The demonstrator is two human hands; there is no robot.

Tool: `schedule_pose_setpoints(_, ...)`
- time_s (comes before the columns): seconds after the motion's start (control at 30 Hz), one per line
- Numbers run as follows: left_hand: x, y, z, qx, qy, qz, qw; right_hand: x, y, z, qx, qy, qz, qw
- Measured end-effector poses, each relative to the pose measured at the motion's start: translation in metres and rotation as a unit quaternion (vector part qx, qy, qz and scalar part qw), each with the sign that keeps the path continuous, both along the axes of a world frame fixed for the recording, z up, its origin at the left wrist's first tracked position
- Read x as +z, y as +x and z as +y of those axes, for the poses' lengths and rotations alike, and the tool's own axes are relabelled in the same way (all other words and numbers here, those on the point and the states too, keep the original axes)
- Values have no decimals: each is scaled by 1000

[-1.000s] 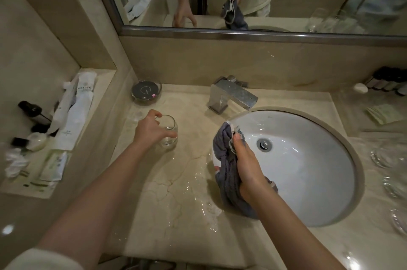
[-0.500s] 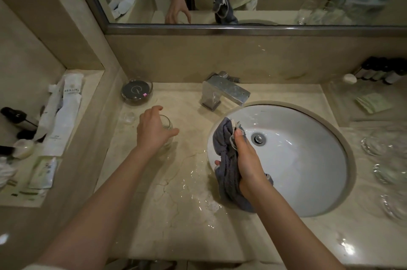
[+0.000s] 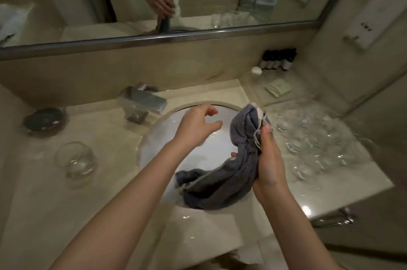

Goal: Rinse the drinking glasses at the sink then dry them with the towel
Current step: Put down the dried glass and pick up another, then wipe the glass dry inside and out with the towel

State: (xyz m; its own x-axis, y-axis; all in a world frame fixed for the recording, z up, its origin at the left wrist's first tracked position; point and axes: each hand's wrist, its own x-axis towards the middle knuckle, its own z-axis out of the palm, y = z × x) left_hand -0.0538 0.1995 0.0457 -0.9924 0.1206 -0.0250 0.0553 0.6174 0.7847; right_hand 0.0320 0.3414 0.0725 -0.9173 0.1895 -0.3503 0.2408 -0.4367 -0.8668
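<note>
The glasses (image 3: 317,137) look fragile and slick; take one by its wall. Your left hand (image 3: 198,124) hangs empty, right hand (image 3: 268,159) grips the soft towel (image 3: 231,173).

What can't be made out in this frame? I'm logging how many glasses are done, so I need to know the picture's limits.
- Glasses on the right: head view, motion blur merges them; no count possible.
- Sink drain: hidden behind the left hand and grey towel.
- Lone glass on the left: blurred; wet or dry cannot be told.
- Small bottles: labels too small.
- Right hand: palm side hidden by the towel.
</note>
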Motion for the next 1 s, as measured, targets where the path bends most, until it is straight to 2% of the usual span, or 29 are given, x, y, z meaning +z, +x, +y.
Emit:
schedule_pose_setpoints(0.13,2,-39,65,-52,-16,-10,998,3,-4,46,-33,-13,-10,999)
schedule_pose_setpoints(0.4,-17,-116,141,-70,-65,-36,995,-6,-23,111,-28,-20,-47,998)
schedule_pose_setpoints(0.63,-32,-127,196,-173,-68,-98,978,-17,-33,143,-26,-45,-60,997)
schedule_pose_setpoints(0.83,-42,-137,236,-245,-156,-110,950,-31,-37,158,-38,-55,-65,996)
schedule_pose_setpoints(1.0,-65,-146,256,-265,-188,-127,937,-33,-40,165,-37,-52,-69,996)
